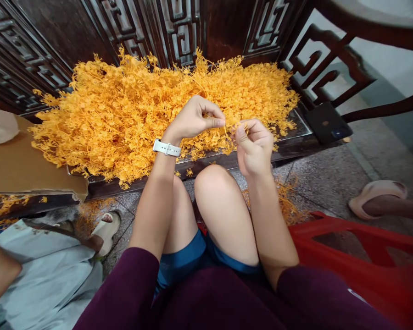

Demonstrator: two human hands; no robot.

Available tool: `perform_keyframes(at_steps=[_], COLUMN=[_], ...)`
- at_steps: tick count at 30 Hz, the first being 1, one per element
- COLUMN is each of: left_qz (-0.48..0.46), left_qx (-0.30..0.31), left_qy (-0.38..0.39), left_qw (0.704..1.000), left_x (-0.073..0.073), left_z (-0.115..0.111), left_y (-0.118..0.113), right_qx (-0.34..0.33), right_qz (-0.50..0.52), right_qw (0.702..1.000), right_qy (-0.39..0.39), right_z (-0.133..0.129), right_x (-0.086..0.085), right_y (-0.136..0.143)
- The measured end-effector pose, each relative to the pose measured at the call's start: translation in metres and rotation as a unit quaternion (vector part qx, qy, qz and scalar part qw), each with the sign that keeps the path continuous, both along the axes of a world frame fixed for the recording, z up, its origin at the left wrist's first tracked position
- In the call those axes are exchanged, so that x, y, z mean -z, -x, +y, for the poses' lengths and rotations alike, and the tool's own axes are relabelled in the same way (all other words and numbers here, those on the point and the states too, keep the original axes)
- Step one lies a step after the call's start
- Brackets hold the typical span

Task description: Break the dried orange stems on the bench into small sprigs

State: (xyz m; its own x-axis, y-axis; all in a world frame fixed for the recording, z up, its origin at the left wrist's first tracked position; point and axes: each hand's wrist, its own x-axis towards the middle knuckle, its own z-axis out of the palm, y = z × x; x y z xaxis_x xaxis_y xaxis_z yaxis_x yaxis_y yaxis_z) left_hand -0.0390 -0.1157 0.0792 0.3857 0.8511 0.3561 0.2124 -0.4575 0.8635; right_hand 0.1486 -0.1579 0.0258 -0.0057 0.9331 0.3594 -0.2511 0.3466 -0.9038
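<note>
A big heap of orange sprigs (pixel 131 110), thin-stemmed with small curly tips, lies on a dark wooden bench in front of me. Over the heap's front right part, my left hand (pixel 198 118) is closed in a pinch, thumb against forefinger; what is between those fingertips is too small to make out against the orange. Close beside it, my right hand (pixel 256 146) grips an orange sprig (pixel 241 128) between thumb and fingers. Some orange strands dangle between the two hands. A white-banded watch (pixel 167 148) is on my left wrist.
The bench (pixel 289 142) has a carved back and armrest (pixel 330 68); a dark phone (pixel 326 123) lies at its right end. A cardboard box (pixel 30 160) stands left. Another person's clothed legs (pixel 51 266) are at lower left, a sandalled foot (pixel 382 199) at right, near a red plastic stool (pixel 351 256).
</note>
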Motion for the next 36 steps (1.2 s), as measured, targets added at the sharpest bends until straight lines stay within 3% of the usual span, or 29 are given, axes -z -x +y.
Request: perform_keyframes(at_steps=[4, 8, 10, 12, 14, 15, 17, 19, 20, 22, 24, 27, 29, 32, 34, 36], left_qz=[0.007, 0.026, -0.014, -0.049, -0.058, -0.055, -0.042, -0.031, -0.026, -0.018, -0.011, -0.007, -0.004, 0.008, 0.018, 0.028], left_qx=[-0.015, -0.142, -0.204, -0.227, -0.227, -0.223, -0.207, -0.188, -0.179, -0.163, -0.152, -0.138, -0.128, -0.103, -0.075, -0.041], left_qy=[-0.006, -0.023, -0.036, -0.053, -0.069, -0.076, -0.081, -0.082, -0.082, -0.079, -0.074, -0.072, -0.076, -0.076, -0.068, -0.056], left_qw=[1.0, 0.989, 0.978, 0.971, 0.97, 0.97, 0.974, 0.978, 0.98, 0.983, 0.986, 0.988, 0.989, 0.992, 0.995, 0.997], left_x=[0.007, 0.019, 0.022, 0.022, 0.021, 0.021, 0.022, 0.024, 0.024, 0.025, 0.025, 0.023, 0.021, 0.017, 0.014, 0.013], left_z=[0.005, 0.02, 0.026, 0.027, 0.026, 0.025, 0.022, 0.022, 0.022, 0.022, 0.022, 0.021, 0.018, 0.014, 0.011, 0.008], left_y=[0.002, 0.026, 0.042, 0.053, 0.056, 0.055, 0.049, 0.043, 0.04, 0.037, 0.036, 0.036, 0.036, 0.035, 0.032, 0.028], right_qx=[-0.019, -0.064, -0.161, -0.325, -0.47, -0.504, -0.463, -0.33, -0.265, -0.195, -0.189, -0.195, -0.154, -0.006, 0.071, 0.099], right_qz=[-0.042, -0.084, -0.119, -0.169, -0.188, -0.162, -0.037, 0.106, 0.153, 0.19, 0.195, 0.169, 0.123, 0.006, -0.096, -0.194], right_qw=[0.998, 0.988, 0.967, 0.912, 0.844, 0.834, 0.88, 0.938, 0.952, 0.958, 0.954, 0.951, 0.968, 0.999, 0.993, 0.972], right_qy=[-0.036, -0.112, -0.158, -0.186, -0.175, -0.157, -0.098, -0.015, 0.024, 0.087, 0.129, 0.169, 0.155, 0.052, -0.026, -0.083], right_z=[-0.009, -0.039, -0.056, -0.066, -0.066, -0.062, -0.049, -0.033, -0.025, -0.014, -0.01, -0.012, -0.013, -0.008, -0.003, -0.001], right_x=[-0.009, -0.042, -0.06, -0.071, -0.069, -0.063, -0.049, -0.036, -0.031, -0.027, -0.026, -0.024, -0.018, -0.006, 0.001, 0.005], right_y=[-0.002, -0.01, -0.012, -0.01, -0.005, -0.002, 0.002, 0.004, 0.003, 0.0, -0.003, -0.004, -0.003, -0.003, -0.005, -0.008])
